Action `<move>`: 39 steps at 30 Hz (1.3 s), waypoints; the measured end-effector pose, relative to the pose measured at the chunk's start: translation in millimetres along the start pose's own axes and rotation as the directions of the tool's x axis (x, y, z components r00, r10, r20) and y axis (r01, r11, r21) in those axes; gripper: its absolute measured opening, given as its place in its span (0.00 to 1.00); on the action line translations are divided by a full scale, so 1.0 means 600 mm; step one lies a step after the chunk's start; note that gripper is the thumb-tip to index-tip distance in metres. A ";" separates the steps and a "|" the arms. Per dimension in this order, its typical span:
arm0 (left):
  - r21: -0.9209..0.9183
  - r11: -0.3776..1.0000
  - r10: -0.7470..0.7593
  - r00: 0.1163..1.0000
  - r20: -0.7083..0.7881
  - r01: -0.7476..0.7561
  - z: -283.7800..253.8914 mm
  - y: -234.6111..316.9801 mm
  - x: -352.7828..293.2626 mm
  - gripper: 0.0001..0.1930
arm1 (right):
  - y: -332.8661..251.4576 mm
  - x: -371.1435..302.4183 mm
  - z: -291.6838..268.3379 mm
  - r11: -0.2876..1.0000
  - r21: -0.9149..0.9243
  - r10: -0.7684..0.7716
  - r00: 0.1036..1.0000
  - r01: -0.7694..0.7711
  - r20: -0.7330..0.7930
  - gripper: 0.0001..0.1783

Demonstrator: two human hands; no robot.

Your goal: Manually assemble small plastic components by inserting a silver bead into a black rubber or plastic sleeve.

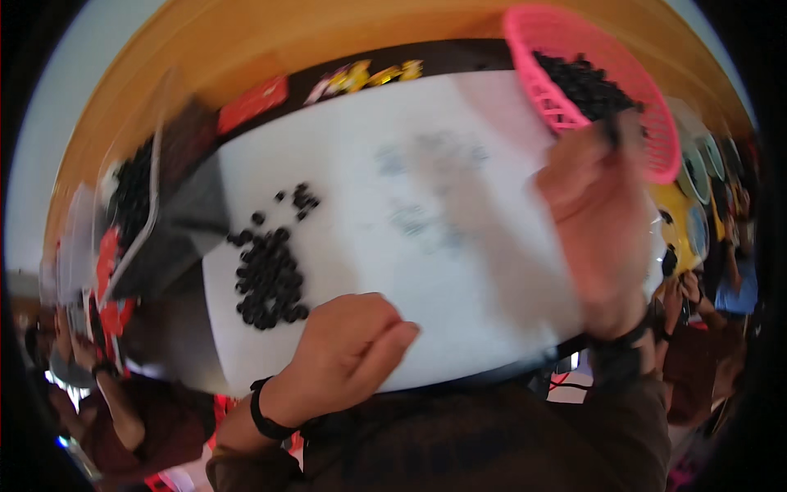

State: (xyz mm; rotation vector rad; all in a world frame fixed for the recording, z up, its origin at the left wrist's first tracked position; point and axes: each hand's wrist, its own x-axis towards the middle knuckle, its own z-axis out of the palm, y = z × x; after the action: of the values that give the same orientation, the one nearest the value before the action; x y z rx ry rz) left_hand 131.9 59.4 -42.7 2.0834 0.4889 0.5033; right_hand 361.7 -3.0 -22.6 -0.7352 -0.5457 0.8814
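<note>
Nearest the wearer, a left hand (348,348) hangs over the near edge of a white board (344,164), its fingers curled into a fist with the thumb laid along them; whether anything is tucked inside cannot be told. Just beyond it, small round black pieces (269,283) lie heaped beside the board's left edge, with a looser cluster (304,201) at the heap's far end. Gathered there, they sit within easy reach of that hand and leave the middle of the board as working room. Faint grey marks (426,221), too blurred to identify, dot that stretch. The right hand (594,217), also blurred, spans the board's right edge and reaches to a pink basket (537,86) at the far right corner; how far its fingers are parted, and whether they grip the dark shape at their tips, cannot be told. The basket's high rim, close against the corner, leaves little sideways room but holds its dark contents (586,86) together. Past the left edge stands a clear bin (156,197); beyond the far edge lie a red packet (252,105) and yellow wrappers (385,76).
</note>
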 end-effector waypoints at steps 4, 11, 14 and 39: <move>0.130 0.986 0.096 0.994 0.044 -0.101 -0.017 -0.012 -0.030 0.09 | -0.075 0.082 -0.107 0.955 0.272 0.039 0.960 -0.118 0.279 0.15; 0.352 0.898 -0.177 0.949 -0.262 0.265 -0.102 -0.032 -0.042 0.07 | -0.051 0.079 -0.057 0.900 0.393 0.199 0.980 -0.186 0.010 0.25; 0.630 0.746 -0.014 0.950 -0.311 0.217 -0.148 -0.065 -0.015 0.05 | 0.004 0.036 -0.019 0.840 0.323 0.374 0.896 -0.436 0.238 0.26; -0.653 0.704 -0.409 0.911 -0.050 0.279 -0.025 -0.036 0.011 0.11 | 0.128 -0.074 0.021 0.786 -0.015 0.592 0.747 -0.618 0.303 0.14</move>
State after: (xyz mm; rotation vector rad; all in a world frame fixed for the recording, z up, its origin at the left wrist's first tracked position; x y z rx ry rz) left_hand 126.0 84.0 -52.2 1.2502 0.6965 0.5521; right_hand 292.0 -3.0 -78.8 -0.7146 -0.5283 1.6412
